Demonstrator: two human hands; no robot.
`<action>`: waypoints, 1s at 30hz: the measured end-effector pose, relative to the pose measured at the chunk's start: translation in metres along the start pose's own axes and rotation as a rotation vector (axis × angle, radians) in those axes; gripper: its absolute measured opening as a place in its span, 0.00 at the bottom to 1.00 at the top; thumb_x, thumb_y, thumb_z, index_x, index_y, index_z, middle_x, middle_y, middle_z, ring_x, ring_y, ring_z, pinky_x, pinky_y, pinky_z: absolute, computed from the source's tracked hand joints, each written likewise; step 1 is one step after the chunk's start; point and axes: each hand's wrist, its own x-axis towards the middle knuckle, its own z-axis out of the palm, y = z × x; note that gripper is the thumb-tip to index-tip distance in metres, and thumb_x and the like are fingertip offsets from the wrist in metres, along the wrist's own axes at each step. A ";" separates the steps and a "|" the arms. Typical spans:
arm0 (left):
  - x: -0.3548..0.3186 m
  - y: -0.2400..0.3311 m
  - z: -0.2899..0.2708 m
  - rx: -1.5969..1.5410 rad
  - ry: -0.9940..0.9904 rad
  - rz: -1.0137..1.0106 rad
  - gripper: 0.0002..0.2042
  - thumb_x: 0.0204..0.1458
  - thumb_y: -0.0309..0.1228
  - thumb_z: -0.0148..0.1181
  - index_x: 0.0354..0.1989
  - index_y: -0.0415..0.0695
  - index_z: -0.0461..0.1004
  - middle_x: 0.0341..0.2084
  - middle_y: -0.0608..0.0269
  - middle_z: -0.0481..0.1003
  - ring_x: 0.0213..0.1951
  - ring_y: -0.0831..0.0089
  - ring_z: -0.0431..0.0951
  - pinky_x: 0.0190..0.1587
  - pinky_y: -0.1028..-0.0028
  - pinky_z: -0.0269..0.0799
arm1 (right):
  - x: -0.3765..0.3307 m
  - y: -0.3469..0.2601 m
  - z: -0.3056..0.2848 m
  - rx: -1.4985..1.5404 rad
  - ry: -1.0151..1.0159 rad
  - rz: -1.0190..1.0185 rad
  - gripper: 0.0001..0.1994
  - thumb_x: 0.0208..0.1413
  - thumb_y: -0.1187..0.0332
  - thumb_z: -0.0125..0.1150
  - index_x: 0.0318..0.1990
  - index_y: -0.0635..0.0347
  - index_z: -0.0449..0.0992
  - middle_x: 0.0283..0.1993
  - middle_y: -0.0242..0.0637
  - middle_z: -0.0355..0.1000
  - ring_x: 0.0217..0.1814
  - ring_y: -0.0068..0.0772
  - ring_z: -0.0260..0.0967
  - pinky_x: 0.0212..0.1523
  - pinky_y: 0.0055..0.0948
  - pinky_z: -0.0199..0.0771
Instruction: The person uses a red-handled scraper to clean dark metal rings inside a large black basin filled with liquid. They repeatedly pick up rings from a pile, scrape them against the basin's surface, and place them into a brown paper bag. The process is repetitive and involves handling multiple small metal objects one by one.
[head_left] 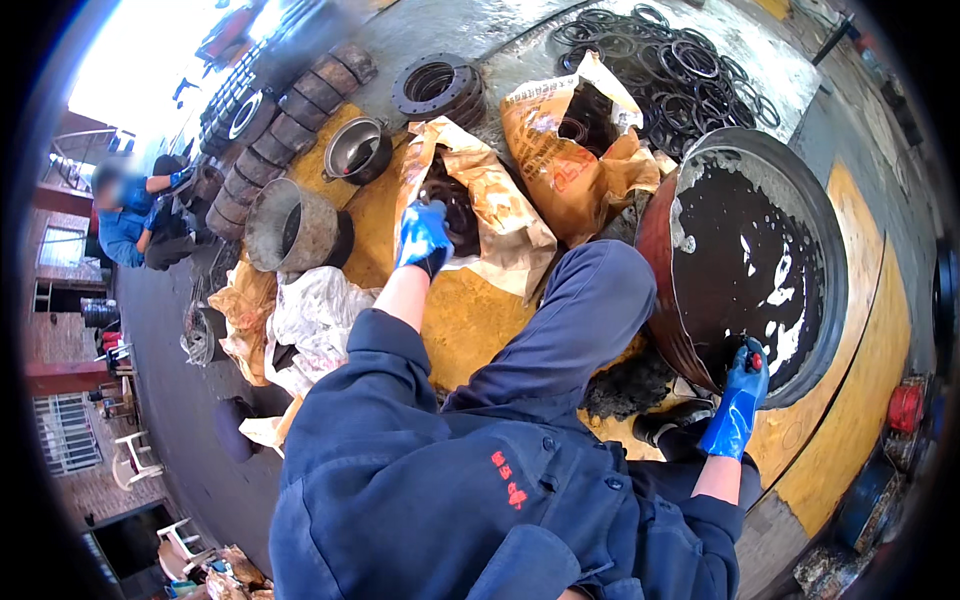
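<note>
My left hand (425, 236), in a blue glove, reaches into the mouth of an open brown paper sack (500, 225). Dark round parts (452, 205) lie inside, right beside its fingers. The fingertips blend into the dark contents, so their grip does not show. My right hand (742, 385), also blue-gloved, is closed at the near rim of a big round tub (672, 290) of black liquid (740, 260). A small red and dark piece (754, 361) shows at its fingers; what it belongs to is too small to make out.
A second paper sack (560, 130) stands beyond the first. Black rings (690, 70) are heaped at the far right. Flanged rings (437, 88), a metal pot (357, 150) and a wide metal vessel (285, 225) stand to the left. A co-worker (125, 220) sits far left.
</note>
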 end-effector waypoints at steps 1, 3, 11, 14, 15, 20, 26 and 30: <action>0.027 -0.012 0.000 -0.216 -0.039 -0.132 0.10 0.57 0.34 0.56 0.34 0.38 0.77 0.27 0.56 0.79 0.29 0.67 0.80 0.29 0.68 0.71 | -0.001 0.003 -0.002 -0.006 -0.011 -0.038 0.12 0.63 0.76 0.60 0.52 0.66 0.78 0.51 0.42 0.79 0.52 0.33 0.76 0.58 0.30 0.74; 0.043 -0.003 0.019 -0.398 -0.049 -0.224 0.09 0.59 0.33 0.54 0.39 0.43 0.77 0.33 0.59 0.80 0.33 0.67 0.80 0.32 0.69 0.73 | 0.000 0.012 -0.008 -0.025 -0.008 -0.102 0.12 0.63 0.76 0.60 0.53 0.66 0.78 0.52 0.42 0.79 0.53 0.33 0.76 0.58 0.30 0.74; 0.087 -0.035 0.029 -0.532 -0.008 -0.332 0.10 0.63 0.33 0.49 0.44 0.45 0.75 0.37 0.59 0.80 0.37 0.66 0.80 0.39 0.66 0.74 | -0.006 0.010 -0.006 0.007 -0.013 -0.006 0.13 0.64 0.73 0.61 0.54 0.66 0.78 0.54 0.42 0.78 0.54 0.33 0.75 0.60 0.30 0.73; 0.082 -0.002 0.041 -0.510 0.016 -0.297 0.09 0.62 0.34 0.49 0.43 0.47 0.75 0.36 0.61 0.80 0.37 0.67 0.80 0.41 0.67 0.74 | -0.009 0.023 -0.011 0.036 0.028 0.058 0.14 0.63 0.73 0.62 0.55 0.66 0.77 0.55 0.43 0.77 0.58 0.34 0.74 0.62 0.31 0.71; 0.081 0.005 0.036 -0.480 0.026 -0.263 0.09 0.62 0.34 0.49 0.43 0.48 0.75 0.36 0.62 0.80 0.37 0.67 0.80 0.41 0.68 0.74 | -0.008 0.019 -0.008 0.053 0.020 0.058 0.14 0.63 0.74 0.62 0.55 0.66 0.77 0.55 0.44 0.77 0.58 0.35 0.74 0.62 0.31 0.71; 0.107 -0.047 0.026 -0.558 0.058 -0.177 0.07 0.60 0.32 0.56 0.39 0.46 0.79 0.37 0.63 0.82 0.39 0.69 0.81 0.43 0.66 0.76 | -0.006 -0.004 -0.002 0.024 -0.031 0.051 0.14 0.63 0.75 0.61 0.56 0.67 0.76 0.55 0.43 0.77 0.58 0.33 0.74 0.62 0.31 0.71; 0.102 -0.048 0.058 0.755 0.031 0.094 0.24 0.50 0.45 0.68 0.50 0.40 0.77 0.43 0.49 0.81 0.43 0.57 0.82 0.46 0.59 0.77 | -0.009 0.035 -0.014 0.021 0.002 -0.051 0.14 0.64 0.79 0.58 0.55 0.69 0.75 0.53 0.42 0.77 0.56 0.33 0.72 0.62 0.33 0.71; 0.117 -0.083 0.025 -0.212 -0.085 -0.392 0.22 0.55 0.39 0.66 0.56 0.41 0.76 0.52 0.50 0.78 0.44 0.57 0.82 0.44 0.63 0.78 | -0.005 0.012 0.000 -0.077 -0.030 -0.073 0.13 0.63 0.77 0.59 0.53 0.69 0.77 0.53 0.45 0.78 0.55 0.37 0.74 0.60 0.33 0.72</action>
